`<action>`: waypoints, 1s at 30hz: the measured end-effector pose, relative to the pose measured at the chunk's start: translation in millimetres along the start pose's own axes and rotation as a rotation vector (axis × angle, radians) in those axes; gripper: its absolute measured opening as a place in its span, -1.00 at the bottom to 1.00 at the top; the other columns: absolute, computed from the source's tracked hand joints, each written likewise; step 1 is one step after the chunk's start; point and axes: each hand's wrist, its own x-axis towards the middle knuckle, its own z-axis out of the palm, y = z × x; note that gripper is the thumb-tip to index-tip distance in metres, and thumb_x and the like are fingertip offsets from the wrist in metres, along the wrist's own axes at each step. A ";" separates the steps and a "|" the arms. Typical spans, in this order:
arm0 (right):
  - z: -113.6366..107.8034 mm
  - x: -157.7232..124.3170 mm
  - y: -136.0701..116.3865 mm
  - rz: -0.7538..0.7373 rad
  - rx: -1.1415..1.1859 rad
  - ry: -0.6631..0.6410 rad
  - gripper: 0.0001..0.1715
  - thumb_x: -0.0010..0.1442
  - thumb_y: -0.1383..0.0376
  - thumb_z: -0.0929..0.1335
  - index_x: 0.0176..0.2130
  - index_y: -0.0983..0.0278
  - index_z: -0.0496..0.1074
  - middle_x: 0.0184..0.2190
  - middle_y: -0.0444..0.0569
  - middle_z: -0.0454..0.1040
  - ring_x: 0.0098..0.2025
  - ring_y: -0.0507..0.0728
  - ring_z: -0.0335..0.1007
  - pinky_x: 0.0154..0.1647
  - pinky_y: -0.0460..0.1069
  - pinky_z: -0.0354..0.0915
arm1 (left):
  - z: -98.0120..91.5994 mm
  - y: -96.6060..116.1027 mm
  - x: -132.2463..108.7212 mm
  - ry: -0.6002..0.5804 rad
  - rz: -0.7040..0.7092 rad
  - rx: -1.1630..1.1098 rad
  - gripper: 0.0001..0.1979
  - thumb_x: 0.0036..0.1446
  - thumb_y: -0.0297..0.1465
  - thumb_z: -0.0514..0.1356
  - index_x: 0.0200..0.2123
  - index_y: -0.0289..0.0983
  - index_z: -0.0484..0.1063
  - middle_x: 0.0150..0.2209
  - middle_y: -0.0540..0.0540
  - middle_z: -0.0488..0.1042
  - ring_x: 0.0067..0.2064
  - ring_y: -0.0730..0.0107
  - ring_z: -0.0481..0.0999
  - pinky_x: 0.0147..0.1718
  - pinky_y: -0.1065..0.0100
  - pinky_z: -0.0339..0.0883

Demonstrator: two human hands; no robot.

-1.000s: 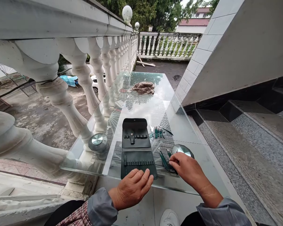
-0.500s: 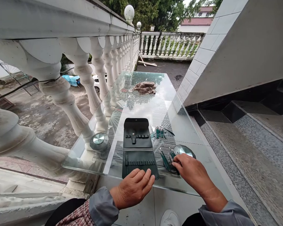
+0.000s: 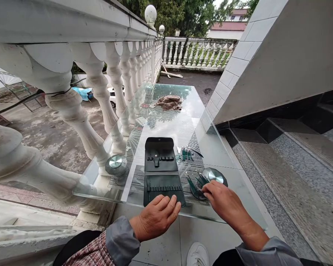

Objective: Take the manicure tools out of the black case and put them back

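A dark manicure case (image 3: 162,178) lies unfolded on the glass table, its lower half lined with a row of elastic loops. One thin tool (image 3: 149,183) stands in the leftmost loop. My left hand (image 3: 158,216) has its curled fingers on the case's near edge, thumb hidden. To the right, my right hand (image 3: 224,199) pinches among a bunch of slender green-handled manicure tools (image 3: 193,186); its fingertips partly cover what they grip. Beyond these lie small scissors (image 3: 179,154), several green nail clippers (image 3: 186,153) and dark-handled nippers (image 3: 195,150).
Round metal-topped table supports (image 3: 118,161) show through the glass table (image 3: 166,127) at left and right. A crumpled brown cloth (image 3: 169,102) lies at the far end, with a small card (image 3: 141,121) nearer. White balusters (image 3: 77,111) border the left; stone steps (image 3: 288,159) rise on the right.
The view has shifted slightly. My right fingertips have dipped a little lower among the green-handled tools; my left hand stays at the case's near edge.
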 end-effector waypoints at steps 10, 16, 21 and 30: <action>9.4 -24.3 2.4 -0.121 0.064 0.150 -0.77 0.20 0.20 0.25 -0.23 0.24 0.42 -0.29 0.00 0.42 -0.22 0.14 0.36 -0.24 0.00 0.26 | 1.1 2.5 -0.9 0.019 -0.014 -0.004 -0.64 0.21 -0.53 -0.05 0.06 -0.41 0.28 0.04 -0.28 0.34 -0.11 0.20 0.37 -0.12 0.18 0.24; 26.2 -45.6 1.9 -0.282 0.007 0.321 -0.60 0.20 0.04 0.21 -0.17 0.26 0.42 -0.25 0.06 0.43 -0.20 0.16 0.36 -0.23 0.02 0.30 | -1.6 5.5 -3.2 -0.017 -0.011 0.004 -0.64 0.22 -0.50 -0.03 0.08 -0.41 0.25 0.06 -0.30 0.32 -0.09 0.19 0.38 -0.09 0.17 0.23; 37.7 -56.0 6.5 -0.389 -0.045 0.469 -0.60 0.23 0.07 0.17 -0.20 0.27 0.40 -0.27 0.07 0.43 -0.19 0.17 0.37 -0.26 0.00 0.28 | -5.0 6.3 -5.2 -0.067 0.002 0.021 -0.63 0.24 -0.48 -0.03 0.11 -0.41 0.21 0.09 -0.32 0.29 -0.04 0.18 0.36 -0.06 0.16 0.21; 30.6 -61.9 -3.1 -0.450 -0.049 0.455 -0.72 0.26 0.33 0.18 -0.46 0.25 0.32 -0.50 -0.08 0.32 -0.44 0.05 0.26 -0.37 -0.05 0.12 | -6.5 8.2 -6.2 -0.064 0.000 0.028 -0.63 0.22 -0.51 -0.03 0.09 -0.42 0.23 0.09 -0.33 0.29 -0.04 0.17 0.37 -0.05 0.15 0.20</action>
